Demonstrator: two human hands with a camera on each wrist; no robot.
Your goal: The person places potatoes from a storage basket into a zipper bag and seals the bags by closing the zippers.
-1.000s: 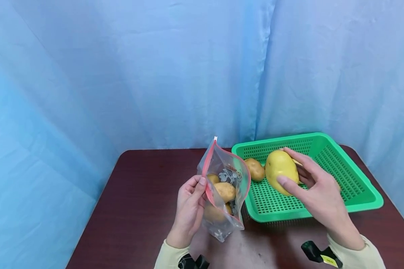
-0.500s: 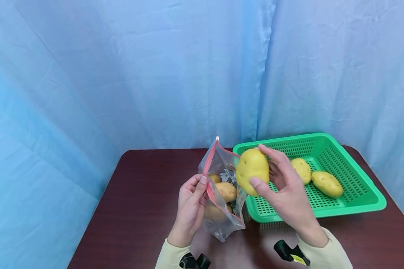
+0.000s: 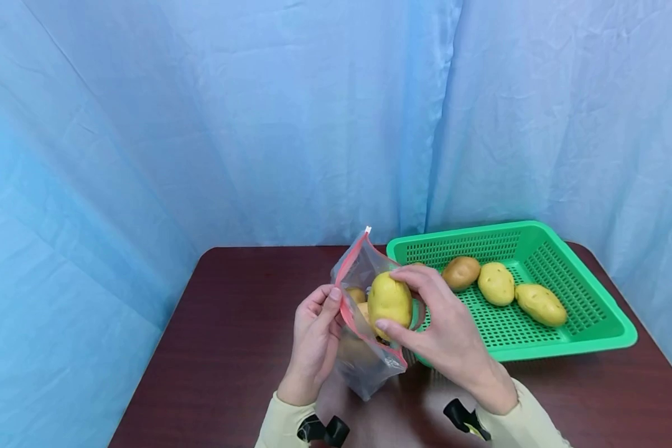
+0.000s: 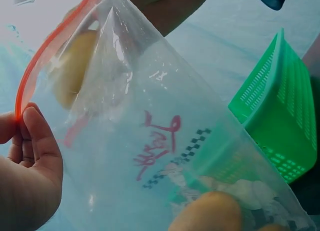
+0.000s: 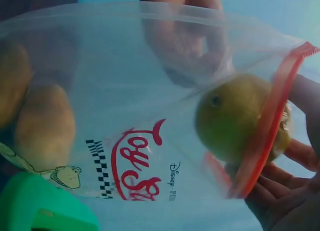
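A clear zip bag with a red zip edge stands on the table, its mouth spread. My left hand pinches the red rim at the near left side, as the left wrist view also shows. With thumb and fingers my right hand grips a yellow potato at the bag's mouth. In the right wrist view that potato shows through the plastic, partly past the red zip. Lower in the bag lie several potatoes, partly hidden in the head view by the held one.
A green plastic basket sits right of the bag. Inside it are a brown potato and two yellow ones, a round potato and a long potato. The dark table ends at a blue curtain.
My right hand has carried the yellow potato left from above the basket into the bag's mouth. My left hand keeps its pinch on the rim, and the bag has barely shifted.
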